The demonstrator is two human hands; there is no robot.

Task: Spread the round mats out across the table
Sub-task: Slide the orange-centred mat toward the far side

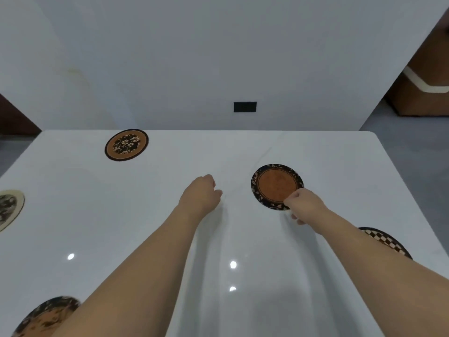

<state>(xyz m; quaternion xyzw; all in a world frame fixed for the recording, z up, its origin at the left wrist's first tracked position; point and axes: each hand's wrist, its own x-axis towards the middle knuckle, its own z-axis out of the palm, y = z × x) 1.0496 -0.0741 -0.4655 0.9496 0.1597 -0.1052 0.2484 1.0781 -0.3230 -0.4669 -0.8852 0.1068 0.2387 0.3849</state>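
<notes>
So nearest to the camera, bottom left, there's a dark floral mat (46,317) half hidden under the left forearm, blurry, lying flat on the tabletop (243,300). Over on the right a checkered mat (386,240) peeks out from behind the right forearm, also flat.

Further out, the right hand (305,206) is at the near edge of the orange mat (277,186) with the dark leafy rim. Its fingers (291,199) are pinched together on that rim, thumb and forefinger on top as far as I can tell, the rest curled under. The mat looks like it's basically down on the tabletop, maybe the near edge a hair lifted, can't say for sure.

The left hand (201,192) hangs just above the middle of the tabletop, loosely curled into a soft fist, holding nothing that I can see.

At the left edge sits a cream mat (9,207), cut off by the frame, and at the far left corner a brown floral mat (126,144).

Handling-wise, my guess: these are thin, light, fairly stiff discs, coaster-style. The tabletop is glossy, so they'll probably slide easily with a nudge but be annoying to pick up flat. Best bet is pinching the rim like the right hand does, or sliding one to the tabletop's edge first. Not fragile, I'd say.
</notes>
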